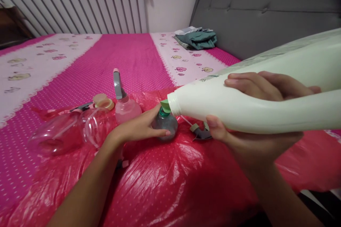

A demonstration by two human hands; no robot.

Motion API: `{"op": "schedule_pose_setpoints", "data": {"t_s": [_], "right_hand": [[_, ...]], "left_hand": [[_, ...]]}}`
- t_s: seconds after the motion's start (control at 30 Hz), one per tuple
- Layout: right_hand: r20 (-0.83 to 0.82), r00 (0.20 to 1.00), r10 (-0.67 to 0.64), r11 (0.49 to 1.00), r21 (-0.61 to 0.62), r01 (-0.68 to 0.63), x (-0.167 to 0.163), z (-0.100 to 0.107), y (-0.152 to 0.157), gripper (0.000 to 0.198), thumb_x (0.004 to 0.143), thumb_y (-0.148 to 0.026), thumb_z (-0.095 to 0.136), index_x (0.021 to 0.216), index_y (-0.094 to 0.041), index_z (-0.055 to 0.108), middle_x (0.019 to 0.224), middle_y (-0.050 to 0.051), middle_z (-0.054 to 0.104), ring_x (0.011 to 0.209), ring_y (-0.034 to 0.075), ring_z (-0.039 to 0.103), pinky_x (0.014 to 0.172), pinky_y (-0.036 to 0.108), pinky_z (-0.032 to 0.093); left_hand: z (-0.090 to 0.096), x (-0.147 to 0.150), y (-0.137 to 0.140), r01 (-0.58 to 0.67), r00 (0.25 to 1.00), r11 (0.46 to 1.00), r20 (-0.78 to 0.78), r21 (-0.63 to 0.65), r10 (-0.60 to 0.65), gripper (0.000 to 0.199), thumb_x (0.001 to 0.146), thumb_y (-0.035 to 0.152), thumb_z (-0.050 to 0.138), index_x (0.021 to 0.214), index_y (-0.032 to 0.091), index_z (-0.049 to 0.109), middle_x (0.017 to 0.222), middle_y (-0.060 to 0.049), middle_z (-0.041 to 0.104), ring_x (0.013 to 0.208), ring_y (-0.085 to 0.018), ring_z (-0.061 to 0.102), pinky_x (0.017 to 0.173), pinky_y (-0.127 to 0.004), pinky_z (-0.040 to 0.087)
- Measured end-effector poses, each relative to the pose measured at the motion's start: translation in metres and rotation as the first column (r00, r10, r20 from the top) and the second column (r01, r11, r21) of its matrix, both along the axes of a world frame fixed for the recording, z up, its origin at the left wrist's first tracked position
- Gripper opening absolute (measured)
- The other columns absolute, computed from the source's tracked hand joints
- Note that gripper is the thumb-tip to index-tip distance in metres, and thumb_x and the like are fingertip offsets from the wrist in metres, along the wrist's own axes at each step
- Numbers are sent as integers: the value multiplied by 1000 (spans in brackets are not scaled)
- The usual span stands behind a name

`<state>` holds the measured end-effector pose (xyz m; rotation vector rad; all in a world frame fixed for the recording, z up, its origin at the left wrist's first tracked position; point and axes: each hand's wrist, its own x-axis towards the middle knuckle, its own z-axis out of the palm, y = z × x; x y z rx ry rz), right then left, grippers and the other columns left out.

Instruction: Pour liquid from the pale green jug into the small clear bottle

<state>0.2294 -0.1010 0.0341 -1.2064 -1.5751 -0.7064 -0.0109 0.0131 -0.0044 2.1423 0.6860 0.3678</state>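
At the far left, on the red plastic sheet (165,184) that covers part of the pink bedspread (80,71), 2 clear bottles lie on their sides: the pink-tinted bottle (53,136) and, just beside it, the clear round bottle (94,126). Behind them lies a small beige cap (103,101). Next to it stands the upright spray bottle (125,108) with a grey trigger head and pale pink liquid inside.

The left hand (138,127) comes in from the lower left and is closed around the small grey bottle (165,124), with the fingers on its front and the thumb on top near the neck. This bottle stands upright on the red sheet, near the middle of the view. In its neck sits a green funnel (165,105).

The open mouth of the large white jug (266,95) touches the funnel or is just above it; the view does not show it clearly. The jug is tilted almost flat. The right hand (255,113) grips it around the body, fingers over the top and thumb under.

Below the jug lies a grey spray head (201,132). At the back, folded clothes (198,38) rest near the grey headboard (266,10).
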Motion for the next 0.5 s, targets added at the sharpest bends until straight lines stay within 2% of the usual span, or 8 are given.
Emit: {"op": "schedule_pose_setpoints", "data": {"t_s": [0.17, 0.33, 0.5], "right_hand": [[1, 1000, 8, 1000, -2, -8, 0, 0, -1, 42, 99, -59, 59, 119, -22, 60, 125, -11, 59, 131, 20, 49, 127, 42, 28], [-3, 1000, 5, 1000, -14, -5, -2, 2, -1, 41, 102, -60, 54, 119, -23, 60, 124, -11, 59, 130, 21, 50, 126, 50, 25], [7, 1000, -5, 1000, -8, 5, -1, -1, 0, 42, 101, -61, 53, 117, -23, 63, 125, -11, 59, 133, 17, 48, 130, 37, 19]], "left_hand": [[-1, 0, 1, 2, 1000, 1000, -12, -8, -2, 96, 88, 52, 77, 165, 21, 28, 171, -12, 39, 154, -36, 42, 128, -48, 35], [-1, -1, 2, 2, 1000, 1000, -17, -4, -2, 96, 88, 55, 76, 164, 21, 29, 169, -14, 42, 151, -38, 46, 125, -50, 39], [-1, -1, 0, -5, 1000, 1000, -19, -3, 5, 92, 88, 50, 76, 162, 18, 33, 164, -16, 48, 146, -38, 51, 121, -50, 43]]}}
